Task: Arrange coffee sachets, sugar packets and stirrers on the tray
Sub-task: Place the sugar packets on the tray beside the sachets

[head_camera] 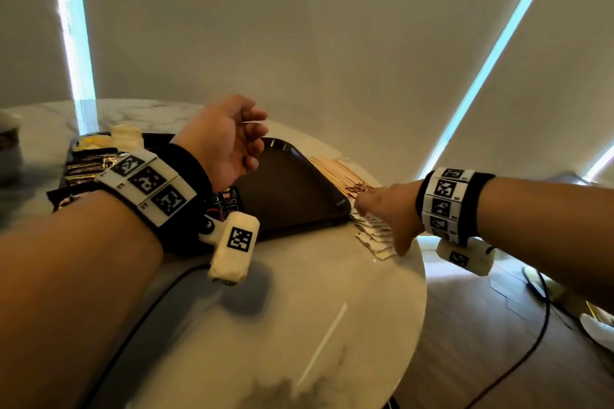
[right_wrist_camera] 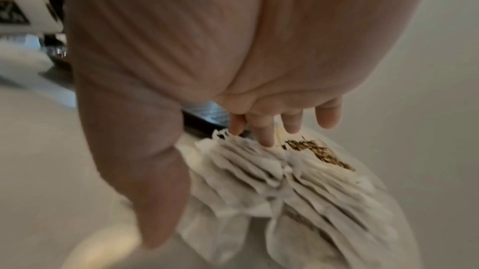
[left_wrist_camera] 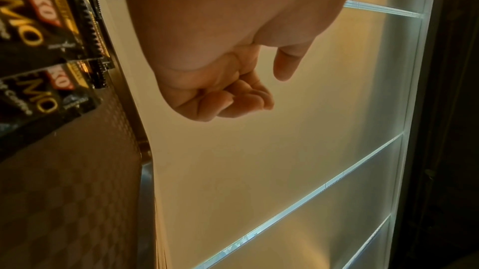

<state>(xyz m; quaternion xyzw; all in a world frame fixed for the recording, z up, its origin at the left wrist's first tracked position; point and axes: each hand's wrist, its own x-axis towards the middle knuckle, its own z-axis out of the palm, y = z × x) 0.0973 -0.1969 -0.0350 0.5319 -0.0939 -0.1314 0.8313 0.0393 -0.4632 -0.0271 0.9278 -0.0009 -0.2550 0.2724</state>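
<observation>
A dark brown tray [head_camera: 299, 196] lies on the marble table. Black coffee sachets [head_camera: 89, 163] sit at its left end and show in the left wrist view as coffee sachets [left_wrist_camera: 31, 37] on the tray [left_wrist_camera: 64, 191]. My left hand [head_camera: 246, 143] hovers over the tray's middle, fingers loosely curled and holding nothing; the left wrist view shows the same left hand [left_wrist_camera: 233, 97]. Wooden stirrers [head_camera: 339, 169] and a fan of white sugar packets [head_camera: 375, 236] lie just right of the tray. My right hand [head_camera: 382, 209] reaches down there, and its straight fingertips [right_wrist_camera: 265, 140] touch the sugar packets [right_wrist_camera: 298, 181].
The round table's edge [head_camera: 422, 276] curves close behind the packets, with wooden floor and cables below. A black cable [head_camera: 139, 319] crosses the table near my left forearm. A pale bundle [head_camera: 126, 138] sits at the tray's back left. A jar [head_camera: 10, 143] stands far left.
</observation>
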